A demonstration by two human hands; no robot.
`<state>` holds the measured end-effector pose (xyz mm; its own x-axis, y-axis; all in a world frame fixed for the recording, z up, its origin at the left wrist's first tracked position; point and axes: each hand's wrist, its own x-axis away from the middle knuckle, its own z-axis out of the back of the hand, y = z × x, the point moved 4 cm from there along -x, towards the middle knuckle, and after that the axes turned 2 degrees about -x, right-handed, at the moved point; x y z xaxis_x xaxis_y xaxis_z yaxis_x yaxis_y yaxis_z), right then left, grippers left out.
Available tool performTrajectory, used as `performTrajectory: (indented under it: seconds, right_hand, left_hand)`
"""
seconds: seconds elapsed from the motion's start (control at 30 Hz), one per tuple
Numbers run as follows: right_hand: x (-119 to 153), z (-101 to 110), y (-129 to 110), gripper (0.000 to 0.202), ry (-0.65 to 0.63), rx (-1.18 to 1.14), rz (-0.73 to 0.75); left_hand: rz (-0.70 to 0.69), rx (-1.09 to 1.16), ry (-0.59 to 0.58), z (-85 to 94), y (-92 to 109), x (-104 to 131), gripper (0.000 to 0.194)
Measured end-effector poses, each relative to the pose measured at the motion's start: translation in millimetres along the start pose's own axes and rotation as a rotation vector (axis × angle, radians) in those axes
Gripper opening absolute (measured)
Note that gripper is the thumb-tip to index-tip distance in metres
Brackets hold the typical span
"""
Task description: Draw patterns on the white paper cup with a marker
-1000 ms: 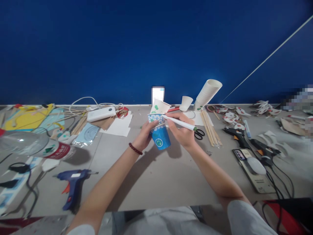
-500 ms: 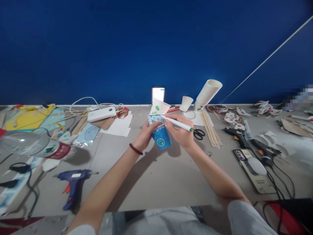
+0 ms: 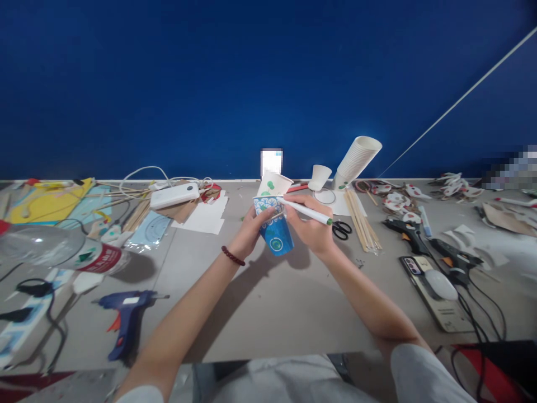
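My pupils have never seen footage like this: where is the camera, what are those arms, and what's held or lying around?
There's no machine here, just a person's two bare hands, seen from a camera worn on their head. The left hand holds a blue patterned cup; the right hand holds a white marker at it. On the grey table, a blue glue gun lies to the left; scissors, wooden sticks and stacked paper cups are to the right.

Blue patterned cup (image 3: 280,232) turned slightly since second ago, round emblem (image 3: 276,244) shifted right; white marker (image 3: 308,211), rear end moved left, baring more of scissors (image 3: 342,237)
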<state>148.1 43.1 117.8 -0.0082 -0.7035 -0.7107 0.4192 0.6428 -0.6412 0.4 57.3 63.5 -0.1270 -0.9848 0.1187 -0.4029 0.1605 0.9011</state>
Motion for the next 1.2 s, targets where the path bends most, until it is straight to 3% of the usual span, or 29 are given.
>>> performTrajectory:
  seconds: [1.2]
  right_hand:
    - [0.7,0.8,0.9,0.011,0.000,-0.030,0.026]
  left_hand:
    - [0.007,0.010,-0.048,-0.3,-0.4,-0.3,0.052]
